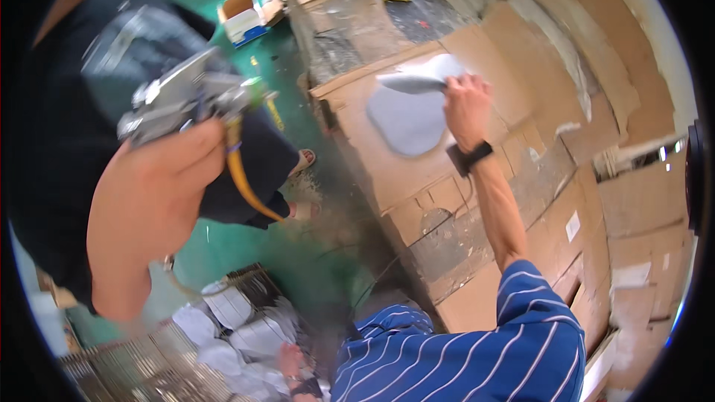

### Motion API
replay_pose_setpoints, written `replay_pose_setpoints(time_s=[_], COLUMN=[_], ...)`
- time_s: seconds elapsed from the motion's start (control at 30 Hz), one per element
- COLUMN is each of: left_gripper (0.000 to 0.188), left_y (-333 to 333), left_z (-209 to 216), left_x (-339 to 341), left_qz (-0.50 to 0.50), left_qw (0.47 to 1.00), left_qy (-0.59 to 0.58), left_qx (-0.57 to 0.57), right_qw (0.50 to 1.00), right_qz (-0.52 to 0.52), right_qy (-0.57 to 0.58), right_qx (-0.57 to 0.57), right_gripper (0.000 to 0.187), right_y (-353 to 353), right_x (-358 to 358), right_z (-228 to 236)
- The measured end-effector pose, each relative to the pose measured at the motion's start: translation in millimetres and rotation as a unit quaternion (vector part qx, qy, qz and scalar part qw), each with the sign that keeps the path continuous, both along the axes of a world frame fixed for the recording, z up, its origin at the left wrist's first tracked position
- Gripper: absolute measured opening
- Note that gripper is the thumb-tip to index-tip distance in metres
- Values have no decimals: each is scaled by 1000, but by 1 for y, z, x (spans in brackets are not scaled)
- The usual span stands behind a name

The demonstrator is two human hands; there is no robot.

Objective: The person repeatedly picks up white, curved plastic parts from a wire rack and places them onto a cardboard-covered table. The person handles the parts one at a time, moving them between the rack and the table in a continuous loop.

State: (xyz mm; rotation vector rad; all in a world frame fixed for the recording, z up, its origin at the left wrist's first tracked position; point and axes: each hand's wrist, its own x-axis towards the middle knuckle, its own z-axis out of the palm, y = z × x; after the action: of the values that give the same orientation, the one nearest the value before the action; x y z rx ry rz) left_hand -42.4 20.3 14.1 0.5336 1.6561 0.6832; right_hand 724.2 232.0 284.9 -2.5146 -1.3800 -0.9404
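My right hand [468, 108], a dark band round its wrist, is closed on the edge of a light grey sheet piece [413, 83]. This piece curls up under my fingers. Beneath it a rounded grey sheet piece [410, 125] lies flat on the cardboard-covered table [361, 171]. Low down on my left, my left hand [292, 361] is beside several rounded white pieces [257, 335] on a slatted rack [160, 361]; its fingers are too small and blurred to read. Close on the left, a co-worker's hand [171, 171] grips a metal spray gun [186, 100].
The co-worker in dark clothes [56, 134] stands close on my left. A yellow hose [244, 175] hangs from the spray gun. Cardboard [622, 48] rises along the right side. At the far end of the table lies a dark sheet [428, 15]. An open box [242, 18] stands on the green floor.
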Motion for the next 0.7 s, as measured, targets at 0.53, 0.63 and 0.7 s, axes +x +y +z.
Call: replay_pose_setpoints(time_s=[0.53,0.63,0.7], left_gripper=[55,46,46], left_y=[10,-9,-26], left_z=[138,132,110], left_x=[108,53,16], left_qz=[95,364,463], left_qw=[864,817,774], left_qy=[-480,-418,-378], left_qx=[117,158,208], right_qw=[744,664,609], right_qz=[488,554,583], right_qy=[294,309,343], right_qx=[-349,-395,-415], right_gripper=[20,24,29], right_y=[-109,-111,-111], right_x=[-471,-558,-609], right_z=[-6,-32,-47])
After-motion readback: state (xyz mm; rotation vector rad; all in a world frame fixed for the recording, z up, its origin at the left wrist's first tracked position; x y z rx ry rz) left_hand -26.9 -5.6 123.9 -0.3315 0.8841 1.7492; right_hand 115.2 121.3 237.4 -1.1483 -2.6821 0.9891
